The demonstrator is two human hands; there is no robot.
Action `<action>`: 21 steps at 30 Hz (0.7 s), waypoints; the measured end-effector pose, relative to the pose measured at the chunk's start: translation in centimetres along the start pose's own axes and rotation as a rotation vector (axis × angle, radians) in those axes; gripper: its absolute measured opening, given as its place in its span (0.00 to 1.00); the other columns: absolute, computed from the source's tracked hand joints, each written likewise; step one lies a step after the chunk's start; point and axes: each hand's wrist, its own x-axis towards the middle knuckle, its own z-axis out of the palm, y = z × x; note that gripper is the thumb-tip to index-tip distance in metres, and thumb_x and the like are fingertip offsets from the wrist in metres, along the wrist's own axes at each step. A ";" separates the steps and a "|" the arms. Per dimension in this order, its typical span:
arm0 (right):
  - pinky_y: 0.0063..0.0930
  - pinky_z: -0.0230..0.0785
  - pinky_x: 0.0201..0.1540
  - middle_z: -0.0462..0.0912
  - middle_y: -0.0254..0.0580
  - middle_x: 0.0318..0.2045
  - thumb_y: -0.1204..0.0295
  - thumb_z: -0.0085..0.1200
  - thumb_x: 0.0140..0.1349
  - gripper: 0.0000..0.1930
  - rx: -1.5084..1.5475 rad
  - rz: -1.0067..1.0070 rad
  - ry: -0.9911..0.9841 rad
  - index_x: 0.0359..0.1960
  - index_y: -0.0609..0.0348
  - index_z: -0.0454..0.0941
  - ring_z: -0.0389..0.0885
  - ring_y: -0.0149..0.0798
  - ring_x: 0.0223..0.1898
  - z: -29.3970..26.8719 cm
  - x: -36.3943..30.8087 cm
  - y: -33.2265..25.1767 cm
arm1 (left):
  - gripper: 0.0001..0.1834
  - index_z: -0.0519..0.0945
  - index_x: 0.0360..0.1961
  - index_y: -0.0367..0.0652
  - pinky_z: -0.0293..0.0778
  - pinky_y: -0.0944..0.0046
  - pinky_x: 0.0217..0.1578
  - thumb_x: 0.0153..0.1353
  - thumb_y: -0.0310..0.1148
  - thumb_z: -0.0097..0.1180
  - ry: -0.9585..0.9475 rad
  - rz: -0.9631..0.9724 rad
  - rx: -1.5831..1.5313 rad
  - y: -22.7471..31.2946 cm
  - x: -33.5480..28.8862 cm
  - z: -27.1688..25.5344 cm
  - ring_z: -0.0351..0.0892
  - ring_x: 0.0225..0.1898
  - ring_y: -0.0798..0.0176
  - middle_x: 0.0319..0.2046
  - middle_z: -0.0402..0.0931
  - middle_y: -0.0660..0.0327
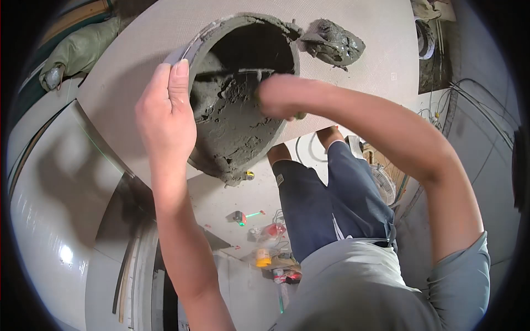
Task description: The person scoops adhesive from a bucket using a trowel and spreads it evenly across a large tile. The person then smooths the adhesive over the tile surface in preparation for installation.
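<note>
A round bucket (287, 132) is tipped toward me over a large pale textured slab, its inside coated with wet grey mortar (234, 124). My left hand (168, 110) grips the bucket's left rim, thumb up along the edge. My right hand (281, 96), slightly blurred, is closed at the bucket's mouth on the right side. It appears to hold a trowel: a thin straight edge (243, 71) shows inside the bucket and a greenish handle end (300, 116) below my fist. Most of the tool is hidden. A mound of mortar (334, 43) lies on the slab (375, 71) beyond the bucket.
Below the slab, the floor holds a tape measure (239, 218), a yellow-capped container (263, 257) and other small items. A fan (383, 185) stands beside my legs. A filled sack (83, 52) lies at the far left; cables (480, 94) run along the right.
</note>
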 end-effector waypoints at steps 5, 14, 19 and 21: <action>0.40 0.81 0.35 0.87 0.52 0.41 0.71 0.51 0.63 0.18 -0.415 0.028 0.573 0.53 0.66 0.75 0.88 0.47 0.43 0.1 1.2 2.3 | 0.23 0.74 0.36 0.35 0.65 0.63 0.30 0.75 0.47 0.48 0.009 0.016 -0.038 0.4 -0.3 0.2 0.59 0.26 0.63 0.22 0.61 0.57; 0.43 0.81 0.44 0.87 0.50 0.44 0.77 0.58 0.52 0.17 -0.111 0.040 0.274 0.46 0.60 0.85 0.87 0.51 0.46 2.9 4.7 2.0 | 0.17 0.69 0.30 0.36 0.55 0.71 0.26 0.77 0.36 0.46 0.080 0.111 -0.048 -2.9 -4.0 -0.2 0.53 0.26 0.73 0.22 0.56 0.68; 0.42 0.79 0.45 0.88 0.48 0.36 0.68 0.57 0.55 0.11 0.023 -0.088 -0.055 0.34 0.59 0.89 0.87 0.46 0.41 6.8 8.6 1.5 | 0.16 0.69 0.31 0.36 0.57 0.71 0.28 0.77 0.34 0.44 0.119 0.015 -0.067 -4.7 -6.6 -1.3 0.55 0.28 0.72 0.24 0.57 0.67; 0.42 0.78 0.43 0.88 0.47 0.32 0.64 0.54 0.56 0.14 0.053 -0.220 -0.045 0.31 0.59 0.88 0.87 0.44 0.37 9.0 10.1 2.0 | 0.16 0.69 0.31 0.37 0.57 0.70 0.29 0.77 0.35 0.44 0.151 0.007 -0.072 -5.4 -7.5 -1.2 0.55 0.29 0.72 0.25 0.57 0.68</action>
